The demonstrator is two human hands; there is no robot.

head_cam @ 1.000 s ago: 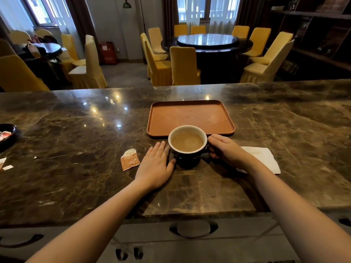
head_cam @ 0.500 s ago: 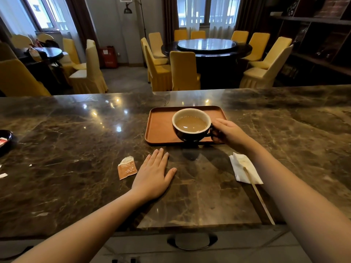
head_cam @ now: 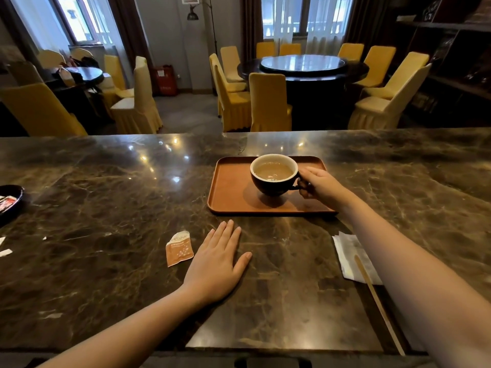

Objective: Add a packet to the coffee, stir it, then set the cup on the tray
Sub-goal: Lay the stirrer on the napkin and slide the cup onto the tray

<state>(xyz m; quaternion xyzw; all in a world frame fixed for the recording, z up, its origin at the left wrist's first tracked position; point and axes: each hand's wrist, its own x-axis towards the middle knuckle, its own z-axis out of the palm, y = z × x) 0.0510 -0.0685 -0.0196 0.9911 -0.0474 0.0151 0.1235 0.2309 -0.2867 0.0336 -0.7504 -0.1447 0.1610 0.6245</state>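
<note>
Head cam is all I've got: right hand (head_cam: pixel 320 187) is pinched round the handle of the cup (head_cam: pixel 274 174), which sits over the middle of the tray (head_cam: pixel 230 192); can't tell if it's touching down or just above. Ceramic and nearly full of milky coffee, so I'd guess heavyish, breakable, sloshy; the handle is the place to hold, cup body just left of the fingers. Left hand (head_cam: pixel 215 264) lies flat and spread on the counter (head_cam: pixel 106 208), gripping nothing, torn packet (head_cam: pixel 178 248) just beside it.

Glossy marble counter (head_cam: pixel 106 208), matt tray (head_cam: pixel 231 192)
</note>
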